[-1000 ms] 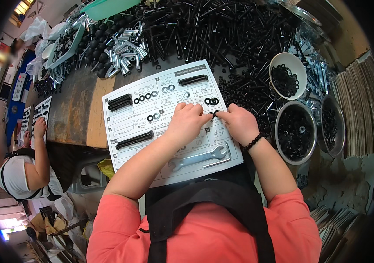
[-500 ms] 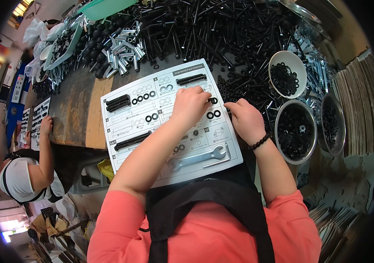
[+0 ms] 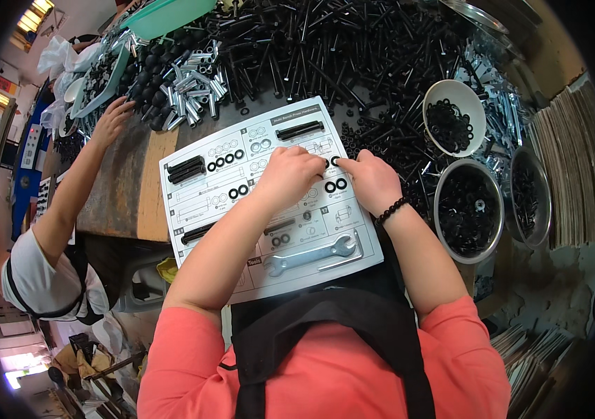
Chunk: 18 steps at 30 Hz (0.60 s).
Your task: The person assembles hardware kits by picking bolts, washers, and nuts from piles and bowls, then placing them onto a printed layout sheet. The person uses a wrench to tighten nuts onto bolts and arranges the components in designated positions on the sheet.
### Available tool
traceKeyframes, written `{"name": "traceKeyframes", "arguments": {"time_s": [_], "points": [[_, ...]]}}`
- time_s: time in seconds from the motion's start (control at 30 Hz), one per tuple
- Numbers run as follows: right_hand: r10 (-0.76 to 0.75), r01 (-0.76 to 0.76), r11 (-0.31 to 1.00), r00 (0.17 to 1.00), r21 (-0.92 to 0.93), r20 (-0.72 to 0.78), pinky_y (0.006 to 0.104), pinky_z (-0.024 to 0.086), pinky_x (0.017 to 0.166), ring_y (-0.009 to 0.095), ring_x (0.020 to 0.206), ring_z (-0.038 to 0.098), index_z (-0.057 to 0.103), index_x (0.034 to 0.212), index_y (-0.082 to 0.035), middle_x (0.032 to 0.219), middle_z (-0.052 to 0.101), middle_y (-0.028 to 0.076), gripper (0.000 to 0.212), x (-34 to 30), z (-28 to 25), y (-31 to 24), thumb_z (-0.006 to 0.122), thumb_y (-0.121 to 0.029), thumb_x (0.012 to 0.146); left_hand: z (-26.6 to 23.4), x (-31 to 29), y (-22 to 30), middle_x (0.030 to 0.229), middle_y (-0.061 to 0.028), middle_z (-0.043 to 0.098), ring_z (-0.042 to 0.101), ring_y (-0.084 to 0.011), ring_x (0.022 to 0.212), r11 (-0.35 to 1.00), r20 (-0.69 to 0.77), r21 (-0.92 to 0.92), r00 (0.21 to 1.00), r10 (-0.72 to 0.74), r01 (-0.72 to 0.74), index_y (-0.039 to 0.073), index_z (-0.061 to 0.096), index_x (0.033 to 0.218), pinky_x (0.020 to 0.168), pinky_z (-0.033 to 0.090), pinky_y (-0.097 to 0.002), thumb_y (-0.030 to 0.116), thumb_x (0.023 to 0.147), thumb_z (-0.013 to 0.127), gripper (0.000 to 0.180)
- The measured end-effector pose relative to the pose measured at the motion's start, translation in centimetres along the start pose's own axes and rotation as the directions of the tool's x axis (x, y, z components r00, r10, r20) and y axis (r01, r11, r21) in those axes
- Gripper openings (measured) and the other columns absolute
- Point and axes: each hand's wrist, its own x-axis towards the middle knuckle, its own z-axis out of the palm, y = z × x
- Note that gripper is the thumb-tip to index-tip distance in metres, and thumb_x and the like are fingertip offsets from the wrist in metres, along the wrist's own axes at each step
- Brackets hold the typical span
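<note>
A printed hardware sheet [image 3: 280, 277] lies tilted on the table before me, carrying black bolts [image 3: 299, 130], black washers [image 3: 336, 185], a silver open-end wrench [image 3: 309, 255] and a hex key [image 3: 340, 261]. My left hand [image 3: 289, 179] rests over the sheet's middle, its fingers curled together beside a ring near the right edge; what they pinch is hidden. From the right, my right hand [image 3: 375, 183] reaches in, closed, with its fingertips on a black washer [image 3: 335, 160] beside the left fingertips.
Black bolts [image 3: 311, 56] heap along the back, beside silver tubes [image 3: 192, 87]. At right stand a white bowl [image 3: 480, 105] of rings and metal bowls [image 3: 498, 227] of small parts. A co-worker's hand [image 3: 112, 122] reaches across at left. Flat sheets [image 3: 569, 160] are stacked far right.
My right hand has moved left onto the sheet, up to the washers near my left fingertips. My left hand has drawn back slightly left. The co-worker's arm has stretched toward the parts piles.
</note>
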Motion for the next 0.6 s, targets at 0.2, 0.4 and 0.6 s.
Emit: {"name": "traceKeyframes", "arguments": {"time_s": [0.2, 0.4, 0.6], "points": [[-0.012, 0.012, 0.999, 1.0, -0.042, 0.013, 0.0361, 0.048, 0.069, 0.027, 0.084, 0.057, 0.063, 0.109, -0.017, 0.09, 0.055, 0.011, 0.028, 0.5, 0.0, -0.2, 0.05, -0.014, 0.084, 0.7, -0.7, 0.1, 0.11, 0.0032, 0.063, 0.054, -0.0166, 0.104, 0.998, -0.045, 0.017, 0.997, 0.064, -0.063, 0.012, 0.061, 0.086, 0.085, 0.036, -0.0342, 0.015, 0.078, 0.065, 0.009], [-0.038, 0.039, 0.997, 0.999, -0.065, 0.019, 0.0359, 0.049, 0.068, 0.027, 0.083, 0.057, 0.063, 0.109, -0.017, 0.089, 0.055, 0.012, 0.03, 0.7, -0.2, -0.6, 0.052, -0.01, 0.082, 0.5, -0.8, 0.2, 0.11, 0.0027, 0.063, 0.055, -0.0174, 0.103, 0.999, -0.048, 0.009, 0.998, 0.05, -0.049, 0.011, 0.061, 0.086, 0.085, 0.037, -0.0343, 0.014, 0.077, 0.065, 0.01], [0.074, 0.01, 0.47, 0.996, 0.883, -0.051, 0.0307, 0.046, 0.083, 0.022, 0.093, 0.055, 0.054, 0.117, -0.003, 0.1, 0.057, 0.011, 0.028, -1.1, 0.6, 0.1, 0.042, -0.011, 0.092, -1.9, -1.0, 2.0, 0.086, -0.0022, 0.061, 0.056, -0.0229, 0.085, 0.983, -0.289, -0.174, 0.957, 0.009, -0.062, 0.01, 0.06, 0.081, 0.076, 0.041, -0.0359, 0.011, 0.07, 0.07, 0.015]]}}
